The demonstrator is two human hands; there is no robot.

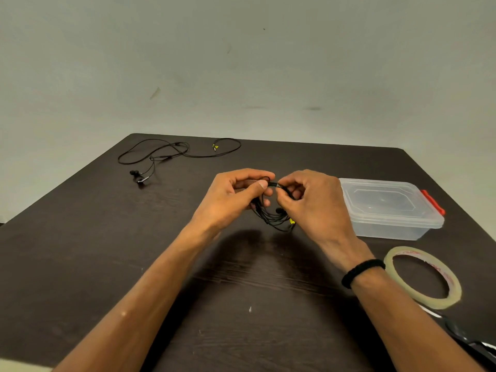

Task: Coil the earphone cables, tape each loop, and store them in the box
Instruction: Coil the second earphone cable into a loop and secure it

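Black, thin and limp, the coil [272, 216] looked light enough to spring apart the moment a pinch slackened, so I judged the place to hold it was the top of the loop, where the strands were gathered into one bundle, not the dangling bottom. It hung above the table [107, 251] near centre, between my two hands. My left hand [230, 194] pinched the bundle at the coil's ten o'clock, thumb pressed over the strands; my right hand [308, 200] had its fingertips closed on the same bundle at about one o'clock. A glossy patch on the cable between the two thumbs may have been tape going on, though I could not tell for sure. The loose loops sagged below toward six o'clock, with an earbud and a yellow-marked plug showing near my right palm.

Tape [425, 277], a thin clear roll, lay flat at four o'clock, just outside my right wrist. Clear plastic and probably slick, the box [389, 208] sat at three o'clock with its lid on and a red latch on the far side; I judged it would need opening before anything went in. A second earphone [166, 154] lay uncoiled at eleven o'clock, well apart from my hands.
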